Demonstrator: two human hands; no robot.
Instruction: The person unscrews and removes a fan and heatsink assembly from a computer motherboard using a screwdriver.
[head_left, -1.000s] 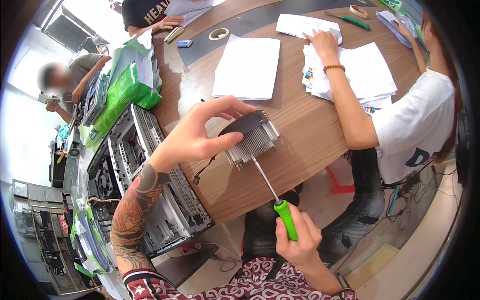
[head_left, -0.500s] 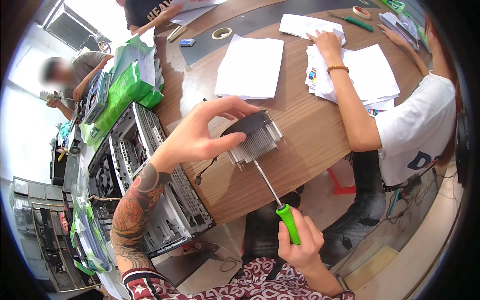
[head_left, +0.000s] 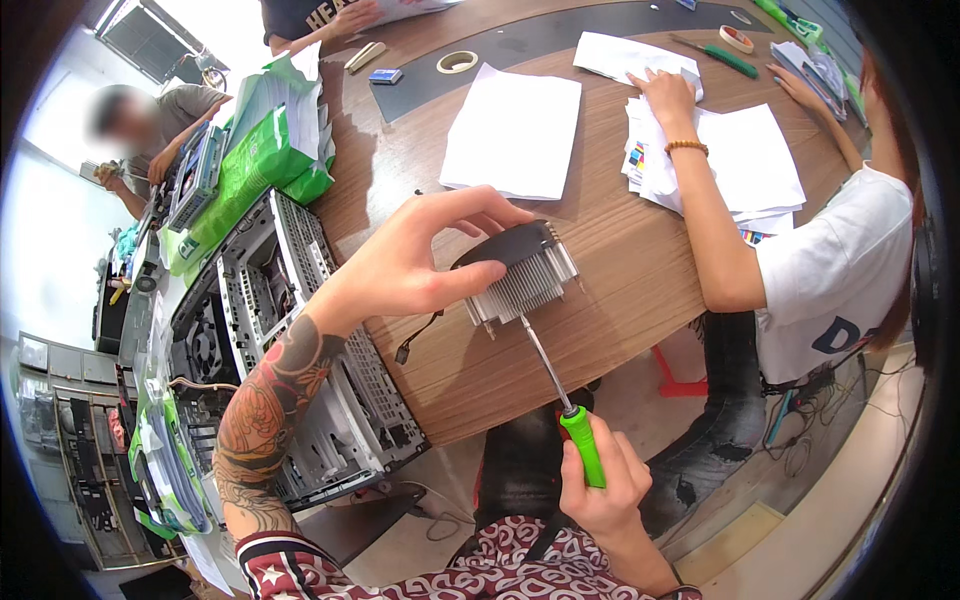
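Note:
My left hand (head_left: 430, 250) grips a CPU cooler (head_left: 520, 285) with a black fan top and silver fins, tilted on its side at the table edge. The thumb presses on the near face while the fingers curl over the far side. In my right hand (head_left: 608, 480) is a screwdriver (head_left: 583, 440) with a green handle and a long metal shaft. Its tip meets the lower edge of the fins; exactly what it touches is too small to tell. A thin cable with a dark connector (head_left: 403, 352) hangs from the cooler beside my left wrist.
An opened computer case (head_left: 330, 400) lies left of the wooden table (head_left: 470, 400), beside a green package (head_left: 270, 160). White papers (head_left: 515, 130) and a tape roll (head_left: 458, 62) lie farther back. A co-worker's arm (head_left: 700, 220) rests over papers at right; others sit across and far left.
The whole view has shifted slightly, so most things sit a little differently. Both hands keep hold of the cooler and screwdriver, in nearly the same pose.

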